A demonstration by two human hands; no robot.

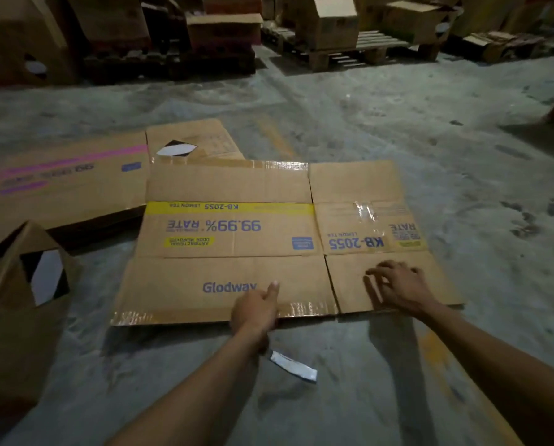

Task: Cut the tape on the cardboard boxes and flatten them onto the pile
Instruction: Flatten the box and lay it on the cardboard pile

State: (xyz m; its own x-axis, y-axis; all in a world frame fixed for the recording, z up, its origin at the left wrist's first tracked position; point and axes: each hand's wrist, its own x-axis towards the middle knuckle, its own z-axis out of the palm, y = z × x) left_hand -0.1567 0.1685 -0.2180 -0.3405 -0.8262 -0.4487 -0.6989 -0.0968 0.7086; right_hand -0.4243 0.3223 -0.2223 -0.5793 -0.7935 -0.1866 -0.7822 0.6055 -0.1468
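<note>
Flat box on the floor, both my hands on its near edge.

I see the flattened box [234,233] lying open on the concrete floor [430,140], partly on top of other flat cardboard [60,178] to the left. My left hand [254,312] holds the near taped edge, thumb on top and fingers curled under, so that grip is clamped on the box. My right hand [398,286] rests on the right flap with fingers spread apart. A small blade-like thing [293,366], maybe a knife, lies on the floor just below my left hand. An uncut box [18,300] stands at the left.
</note>
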